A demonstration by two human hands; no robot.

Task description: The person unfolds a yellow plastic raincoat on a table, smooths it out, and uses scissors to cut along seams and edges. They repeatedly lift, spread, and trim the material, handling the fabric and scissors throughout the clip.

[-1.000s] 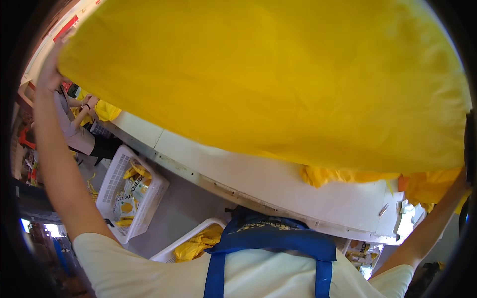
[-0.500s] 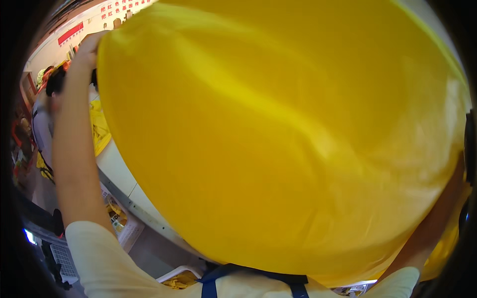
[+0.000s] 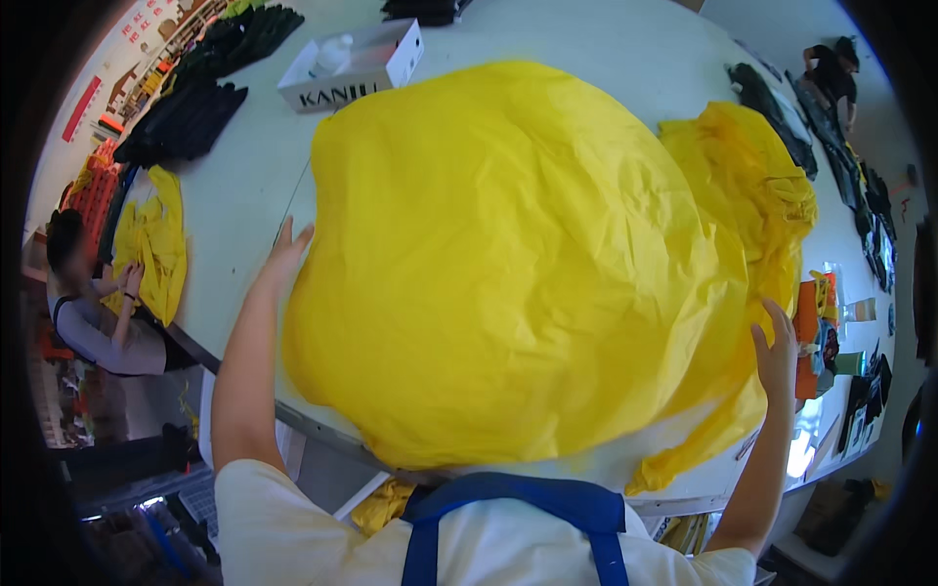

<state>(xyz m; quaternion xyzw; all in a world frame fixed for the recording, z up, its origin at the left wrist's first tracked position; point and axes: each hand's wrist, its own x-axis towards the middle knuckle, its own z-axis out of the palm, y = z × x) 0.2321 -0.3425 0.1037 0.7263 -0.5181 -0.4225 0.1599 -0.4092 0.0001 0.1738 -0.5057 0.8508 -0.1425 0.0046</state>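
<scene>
A large sheet of smooth yellow fabric [image 3: 498, 273] lies billowed over the white table [image 3: 547, 37] in front of me, bulging up in the middle with creases on its right. My left hand [image 3: 284, 256] is at its left edge, fingers apart; whether it touches the fabric is hard to tell. On the other side, my right hand [image 3: 777, 347] is raised with fingers spread, gripping nothing. Between that hand and the sheet, a second crumpled yellow piece [image 3: 747, 186] extends from under the sheet's right side, and a narrow yellow strip hangs toward the near edge.
Beyond the sheet stands a white box [image 3: 399, 63] with a white bottle inside. Dark folded garments [image 3: 191, 117] lie far left. A co-worker [image 3: 103, 313] at left handles a yellow garment [image 3: 156, 244]. An orange box [image 3: 809, 342] sits at right; another person [image 3: 835, 83] is far right.
The yellow sheet, held up high and filling the view before, has come down onto the table. Both my hands have lowered and their fingers have come off it.
</scene>
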